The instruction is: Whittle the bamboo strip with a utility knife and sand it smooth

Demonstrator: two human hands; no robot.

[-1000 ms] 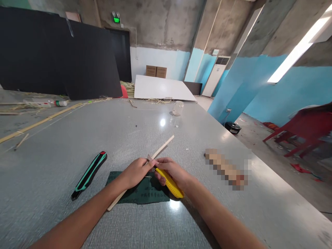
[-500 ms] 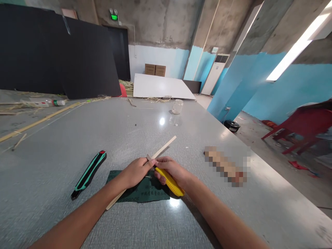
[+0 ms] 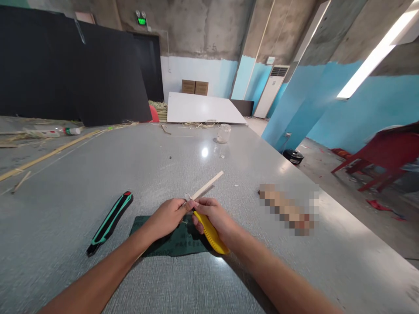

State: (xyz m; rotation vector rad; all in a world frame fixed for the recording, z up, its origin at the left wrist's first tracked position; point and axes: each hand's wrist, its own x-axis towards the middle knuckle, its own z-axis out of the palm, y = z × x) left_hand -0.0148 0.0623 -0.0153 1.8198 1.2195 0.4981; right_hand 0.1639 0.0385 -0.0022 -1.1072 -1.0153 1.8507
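My left hand is closed around a thin pale wooden strip, whose far end sticks out up and to the right. My right hand grips a yellow-handled utility knife, its front end at the strip where the fingertips of both hands meet. The blade is mostly hidden by the fingers. Beneath the hands lies a dark green sheet with printed writing, flat on the grey table. A green and black utility knife rests left of my left arm.
A pixelated brown object lies on the right. A glass jar stands toward the far edge, near a white board. Plastic bottle and long yellow strip lie at the left. Beyond the table is a red chair.
The yellow knife's handle has swung slightly left and down. The strip's near end, visible below my left hand before, is now mostly hidden behind the forearm.
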